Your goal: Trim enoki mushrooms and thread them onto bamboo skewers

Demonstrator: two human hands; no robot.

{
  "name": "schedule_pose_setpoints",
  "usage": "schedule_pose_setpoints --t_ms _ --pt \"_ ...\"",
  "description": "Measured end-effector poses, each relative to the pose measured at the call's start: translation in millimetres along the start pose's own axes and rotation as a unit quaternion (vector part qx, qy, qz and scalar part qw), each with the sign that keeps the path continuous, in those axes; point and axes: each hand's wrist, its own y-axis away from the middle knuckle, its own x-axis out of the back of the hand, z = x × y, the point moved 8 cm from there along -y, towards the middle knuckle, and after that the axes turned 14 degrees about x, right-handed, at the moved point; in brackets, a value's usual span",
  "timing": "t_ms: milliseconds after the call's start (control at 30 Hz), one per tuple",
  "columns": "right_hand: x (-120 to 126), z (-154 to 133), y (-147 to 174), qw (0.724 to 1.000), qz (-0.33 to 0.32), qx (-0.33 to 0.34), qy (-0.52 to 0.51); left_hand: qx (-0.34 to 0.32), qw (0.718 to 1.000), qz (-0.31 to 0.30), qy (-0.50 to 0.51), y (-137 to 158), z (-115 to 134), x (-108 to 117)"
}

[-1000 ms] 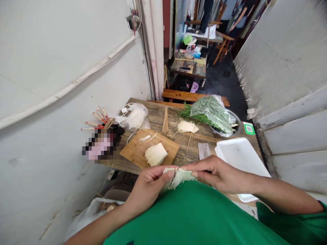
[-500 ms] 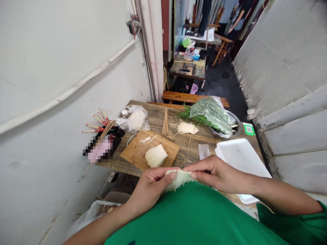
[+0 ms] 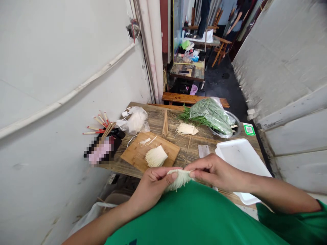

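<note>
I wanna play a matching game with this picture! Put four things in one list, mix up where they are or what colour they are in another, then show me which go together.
Things
1. cutting board
2. nearest stringy bunch
3. tray
4. long thin leaves

Places and colours
A. green, partly inside clear plastic
B. brown, under another pale bunch
C. between the left hand and right hand
D. white, with raised edges

Right pairs: 1-B, 2-C, 3-D, 4-A
</note>
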Motion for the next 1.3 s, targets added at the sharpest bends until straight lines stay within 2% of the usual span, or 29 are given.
schedule_pose_setpoints --t_ms 233,433,967,1300 --pt "8 2 0 1.0 0.024 0.014 0.004 -0.047 0.998 0.023 0.021 3 8 4" --pt "8 -1 -1 1.0 0.005 0.029 0.009 -0.08 0.993 0.073 -0.042 9 18 7" --pt "8 -7 -4 0.999 -0.002 0.04 0.031 -0.087 0.99 0.07 -0.087 11 23 1" --pt "5 -6 -4 0.999 0.003 0.036 0.011 -0.096 0.991 0.058 -0.072 10 22 -1"
